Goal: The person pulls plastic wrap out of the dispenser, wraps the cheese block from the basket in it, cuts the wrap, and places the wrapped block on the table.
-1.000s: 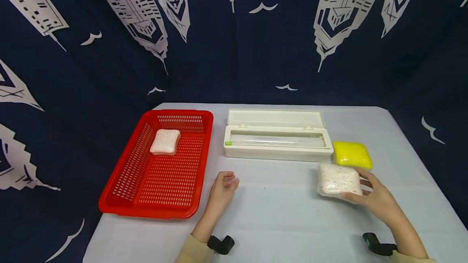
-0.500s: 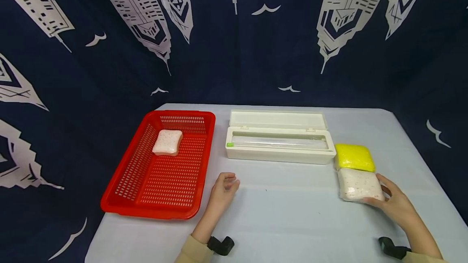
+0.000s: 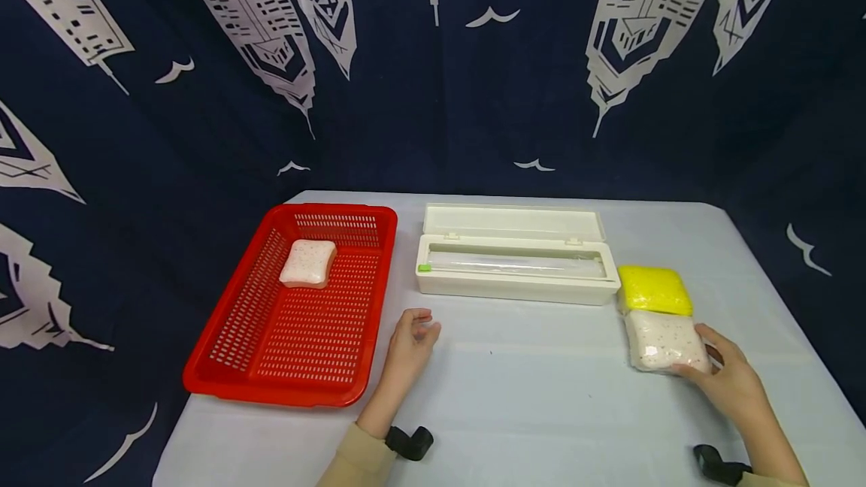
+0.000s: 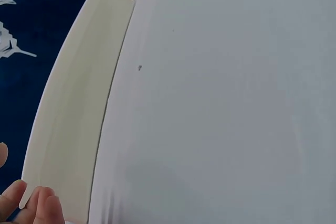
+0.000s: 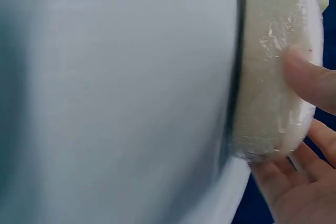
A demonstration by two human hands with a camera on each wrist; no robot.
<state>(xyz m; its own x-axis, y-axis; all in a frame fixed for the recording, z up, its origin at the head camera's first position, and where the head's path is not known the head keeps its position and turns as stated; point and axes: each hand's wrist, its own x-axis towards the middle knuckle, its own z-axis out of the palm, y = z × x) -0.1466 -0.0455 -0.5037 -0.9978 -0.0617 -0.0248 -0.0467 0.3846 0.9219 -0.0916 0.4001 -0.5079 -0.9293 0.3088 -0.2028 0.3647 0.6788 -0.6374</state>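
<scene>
My right hand point(image 3: 731, 382) holds a white speckled block wrapped in clear film point(image 3: 665, 340) by its right end. In the right wrist view the thumb point(image 5: 310, 80) lies against the film, with the other fingers around the end of the block. Right behind it sits a yellow wrapped block point(image 3: 655, 290). My left hand point(image 3: 410, 344) is loosely curled with nothing in it, between the red basket and the white box. The left wrist view shows only its fingertips point(image 4: 50, 211) at the lower left corner.
A red plastic basket point(image 3: 365, 352) at the left contains an unwrapped white speckled block point(image 3: 308, 263) shaped like a bread slice. At the back, a white cling film dispenser box point(image 3: 514, 288) stands with its lid up and a clear roll inside. A patterned dark cloth point(image 3: 433, 119) hangs behind the table.
The wrapped white block went right with my right hand and came to lie in front of the yellow one; it has stayed there since. My left hand shifted slightly forward.
</scene>
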